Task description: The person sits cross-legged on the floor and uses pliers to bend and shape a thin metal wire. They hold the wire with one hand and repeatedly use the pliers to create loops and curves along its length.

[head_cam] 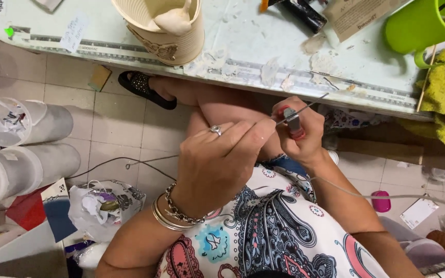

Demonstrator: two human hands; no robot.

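below the paint-smeared table edge [263, 77], right hand [302, 136] fingers clamp a red-handled pliers [294, 123] gripping thin wire [305, 109]; left hand [217, 164] fingers pinch it.

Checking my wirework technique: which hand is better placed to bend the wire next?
Probably the right hand: it grips the red-handled pliers, whose tip seems to clamp the wire. The left hand only pinches near the pliers' tip with its fingertips.

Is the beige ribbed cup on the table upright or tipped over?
Upright. The beige ribbed cup stands on the table, its open mouth facing the camera, a pale lump inside.
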